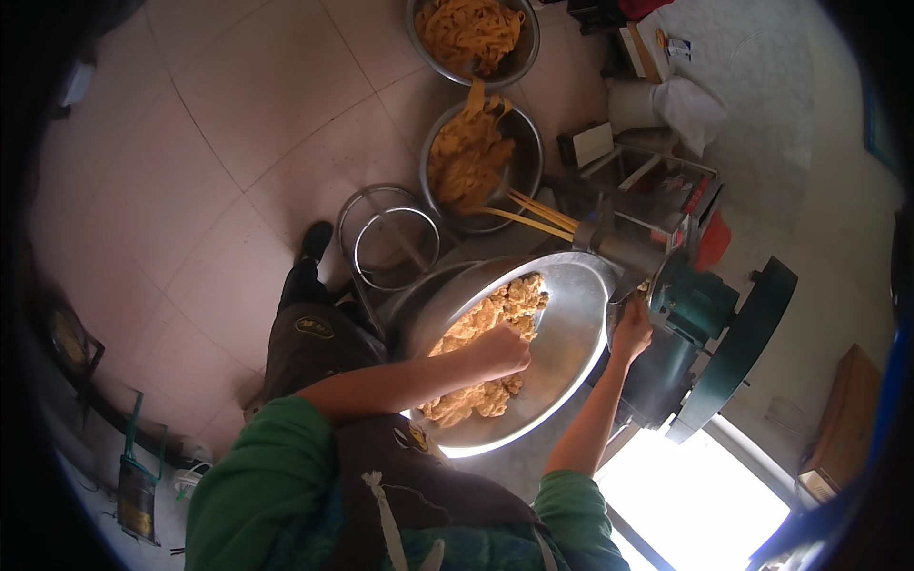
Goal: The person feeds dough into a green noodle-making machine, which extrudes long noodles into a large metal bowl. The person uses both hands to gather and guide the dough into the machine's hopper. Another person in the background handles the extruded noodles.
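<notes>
My left hand [500, 350] is closed in a fist over the lumpy, tan dough [481, 395] heaped in a wide metal pan [576, 357]. Whatever it may hold is hidden inside the fingers. Beyond the pan's right rim, my right hand [632, 328] has its fingers curled at the inlet of a green-and-metal machine [700, 309]; what they grip cannot be made out. Flat yellow-brown strips [528, 219] run from the machine's metal head [619, 249] down to a steel bowl [535, 157], where more strips [466, 167] lie piled.
A second steel bowl [416, 33] of strips stands farther off on the tiled floor [219, 124]. A round-topped metal stool [395, 246] is left of the pan. Right of the machine head stands a metal-framed rack [700, 195]. A large dark green wheel cover [743, 347] flanks the machine.
</notes>
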### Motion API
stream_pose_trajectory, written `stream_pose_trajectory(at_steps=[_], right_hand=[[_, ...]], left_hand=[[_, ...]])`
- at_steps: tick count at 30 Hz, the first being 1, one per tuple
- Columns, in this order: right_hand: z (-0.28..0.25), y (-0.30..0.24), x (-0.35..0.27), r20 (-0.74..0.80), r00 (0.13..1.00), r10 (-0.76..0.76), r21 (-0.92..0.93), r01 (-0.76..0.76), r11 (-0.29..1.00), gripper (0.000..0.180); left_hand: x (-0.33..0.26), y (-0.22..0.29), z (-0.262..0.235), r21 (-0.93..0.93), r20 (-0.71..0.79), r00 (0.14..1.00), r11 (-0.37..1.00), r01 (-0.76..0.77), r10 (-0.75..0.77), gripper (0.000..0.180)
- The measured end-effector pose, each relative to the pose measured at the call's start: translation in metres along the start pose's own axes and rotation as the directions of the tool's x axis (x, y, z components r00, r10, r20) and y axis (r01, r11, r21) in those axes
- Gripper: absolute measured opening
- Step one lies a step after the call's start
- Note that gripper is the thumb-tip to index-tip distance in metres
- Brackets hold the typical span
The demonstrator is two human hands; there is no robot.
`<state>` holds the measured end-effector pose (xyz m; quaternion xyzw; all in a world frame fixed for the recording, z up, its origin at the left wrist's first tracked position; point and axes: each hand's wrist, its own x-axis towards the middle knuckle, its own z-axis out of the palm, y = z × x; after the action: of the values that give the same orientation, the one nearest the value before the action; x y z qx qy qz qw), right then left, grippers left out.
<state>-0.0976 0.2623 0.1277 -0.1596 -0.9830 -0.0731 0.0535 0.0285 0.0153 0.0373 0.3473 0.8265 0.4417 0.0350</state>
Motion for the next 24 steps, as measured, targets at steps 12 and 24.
stream_pose_trajectory(at_steps=[12,24], right_hand=[[-0.006,-0.006,-0.008,-0.014,0.993,-0.114,0.145,0.115,0.983,0.038],[0.006,-0.003,-0.006,-0.011,0.997,-0.077,0.063,0.077,0.995,0.041]], left_hand=[[0.004,-0.002,-0.022,-0.043,0.181,0.983,0.998,0.053,-0.044,0.011],[0.007,-0.014,0.0,-0.051,0.217,0.974,0.996,0.073,-0.06,0.003]])
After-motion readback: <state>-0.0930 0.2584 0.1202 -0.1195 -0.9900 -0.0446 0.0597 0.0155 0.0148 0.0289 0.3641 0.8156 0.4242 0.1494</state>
